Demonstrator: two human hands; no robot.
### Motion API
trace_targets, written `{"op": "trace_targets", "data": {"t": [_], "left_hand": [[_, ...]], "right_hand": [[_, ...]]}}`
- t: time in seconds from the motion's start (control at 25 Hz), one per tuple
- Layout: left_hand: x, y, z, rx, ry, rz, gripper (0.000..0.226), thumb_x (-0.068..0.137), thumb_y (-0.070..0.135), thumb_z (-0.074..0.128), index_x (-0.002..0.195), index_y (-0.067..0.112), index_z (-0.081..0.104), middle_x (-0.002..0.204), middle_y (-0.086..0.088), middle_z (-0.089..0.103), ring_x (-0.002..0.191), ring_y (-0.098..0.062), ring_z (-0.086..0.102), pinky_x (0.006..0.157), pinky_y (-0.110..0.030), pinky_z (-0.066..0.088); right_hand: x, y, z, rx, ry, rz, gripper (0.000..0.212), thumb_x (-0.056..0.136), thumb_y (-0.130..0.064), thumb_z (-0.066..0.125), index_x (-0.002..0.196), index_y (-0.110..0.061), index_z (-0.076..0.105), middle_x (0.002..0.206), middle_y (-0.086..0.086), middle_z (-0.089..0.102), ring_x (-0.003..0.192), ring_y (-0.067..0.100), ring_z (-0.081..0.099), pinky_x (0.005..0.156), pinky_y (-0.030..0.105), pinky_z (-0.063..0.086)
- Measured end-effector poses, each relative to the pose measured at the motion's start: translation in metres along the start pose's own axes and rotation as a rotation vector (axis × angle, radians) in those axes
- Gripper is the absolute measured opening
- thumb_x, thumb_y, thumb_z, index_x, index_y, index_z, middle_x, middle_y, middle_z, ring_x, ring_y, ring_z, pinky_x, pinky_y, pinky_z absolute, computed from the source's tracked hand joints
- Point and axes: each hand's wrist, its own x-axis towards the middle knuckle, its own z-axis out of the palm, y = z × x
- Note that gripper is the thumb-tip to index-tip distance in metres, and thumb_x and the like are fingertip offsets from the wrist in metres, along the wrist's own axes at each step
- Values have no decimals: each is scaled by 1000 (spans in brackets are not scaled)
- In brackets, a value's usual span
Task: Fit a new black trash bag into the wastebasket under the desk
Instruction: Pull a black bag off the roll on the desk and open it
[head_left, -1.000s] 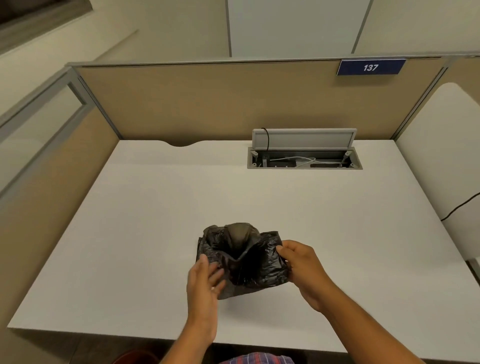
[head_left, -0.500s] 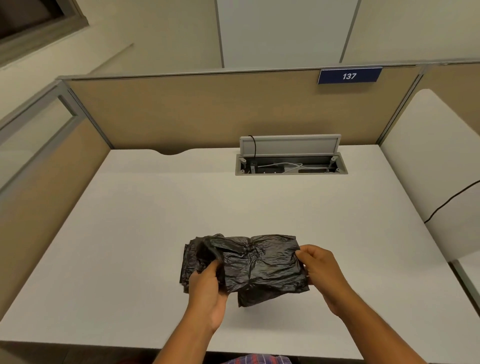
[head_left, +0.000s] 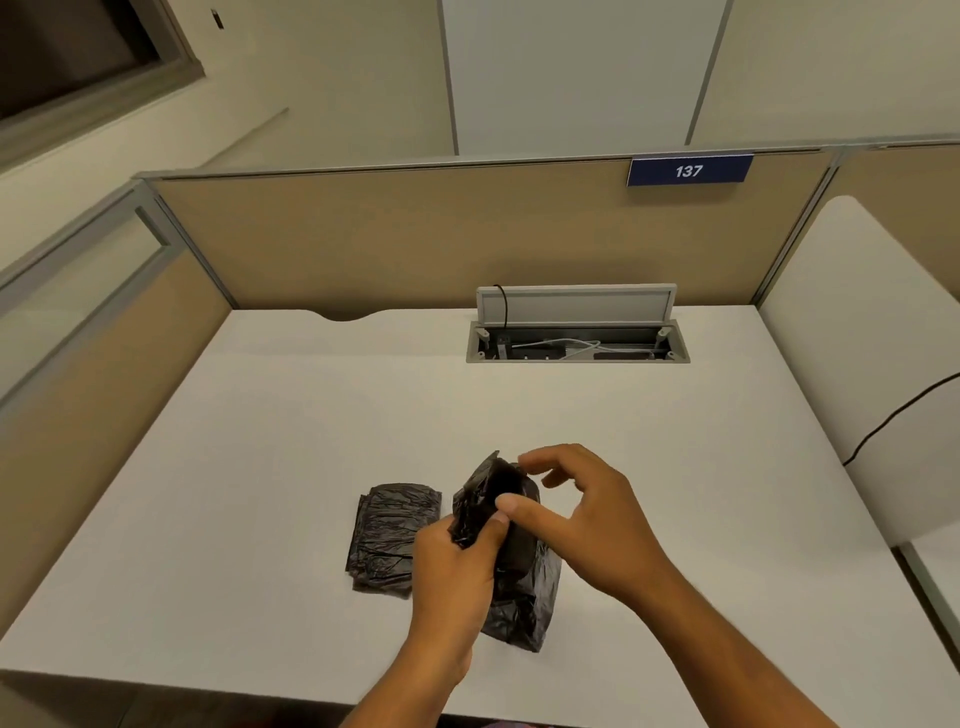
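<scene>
A folded black trash bag (head_left: 519, 587) is lifted off the white desk (head_left: 270, 441), hanging crumpled between my hands. My left hand (head_left: 457, 566) grips its upper left part in a closed fist. My right hand (head_left: 587, 519) is just right of the bag's top, thumb touching the plastic and the other fingers spread above it. A flat stack of folded black bags (head_left: 389, 535) lies on the desk to the left of my left hand. The wastebasket is not in view.
Tan cubicle partitions (head_left: 415, 234) wall the desk at the back and left. An open cable tray (head_left: 576, 343) with white wires sits at the back of the desk. A white panel (head_left: 883, 364) with a black cable (head_left: 893, 421) stands on the right.
One bag has been separated from the stack, which now lies flat on the desk to the left. My hands came closer together and my right hand loosened its pinch.
</scene>
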Motion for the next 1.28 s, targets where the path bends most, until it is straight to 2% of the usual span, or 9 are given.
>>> {"op": "trace_targets", "data": {"t": [0.16, 0.32, 0.44, 0.52, 0.6, 0.72, 0.8, 1.0, 1.28], "left_hand": [[-12, 4, 5, 23, 22, 10, 6, 94, 31, 83, 91, 32, 88, 89, 2, 88, 86, -14, 85, 69, -24, 65], [-25, 4, -1, -11, 114, -4, 10, 91, 29, 85, 87, 38, 88, 89, 4, 88, 85, -13, 84, 69, -22, 65], [-36, -1, -11, -56, 218, -7, 12, 92, 27, 84, 89, 39, 87, 93, 2, 88, 89, -14, 85, 77, -29, 67], [-44, -3, -17, -105, 270, 2, 7, 92, 27, 85, 95, 33, 88, 98, 0, 88, 93, -15, 85, 80, -32, 68], [-52, -5, -21, -109, 297, 16, 10, 91, 28, 85, 101, 27, 87, 100, -1, 89, 96, -15, 85, 84, -35, 67], [-69, -4, -29, -75, 265, 67, 12, 91, 30, 85, 102, 31, 87, 100, 1, 88, 96, -14, 84, 80, -28, 67], [-80, -4, -37, -39, 228, 109, 13, 91, 29, 84, 99, 39, 87, 98, 4, 88, 95, -11, 83, 75, -21, 66], [-117, 0, -75, 23, 141, 178, 22, 94, 27, 83, 94, 48, 85, 97, 11, 87, 92, -5, 83, 73, -15, 63], [-179, -11, -166, 35, 89, 197, 21, 94, 25, 82, 100, 45, 86, 97, 9, 88, 95, -8, 83, 80, -27, 69]], "right_hand": [[-1, 2, -9, -93, -42, -6, 8, 81, -53, 71, 85, -46, 70, 86, -23, 74, 94, 0, 66, 101, 48, 50], [-6, 24, -18, 40, 64, 79, 15, 87, -21, 71, 80, -34, 73, 82, -18, 76, 80, 5, 70, 78, 35, 60], [-15, 40, -18, 90, 107, 142, 16, 92, -20, 71, 80, -30, 71, 80, -13, 75, 75, 8, 70, 61, 15, 54], [-25, 47, -17, 56, 97, 174, 16, 93, -19, 71, 82, -31, 68, 77, -7, 73, 74, 15, 68, 59, 17, 54], [-39, 50, -15, -29, 48, 206, 19, 91, -17, 71, 90, -35, 65, 88, -12, 72, 84, 16, 68, 79, 38, 60], [-69, 34, -12, 49, 34, 143, 38, 88, -29, 69, 122, -43, 60, 125, -27, 61, 117, 7, 61, 106, 56, 51], [-81, 13, -10, 102, 68, 40, 54, 81, -56, 62, 134, -47, 56, 139, -28, 58, 129, 5, 56, 112, 56, 47], [-100, -40, 14, -218, -103, 17, 90, 66, -95, 46, 142, -47, 55, 119, -34, 60, 122, 3, 48, 110, 42, 35], [-158, -77, 89, -203, -76, -40, 16, 98, -41, 66, 94, -31, 78, 91, -13, 76, 89, 11, 69, 92, 49, 56]]}}
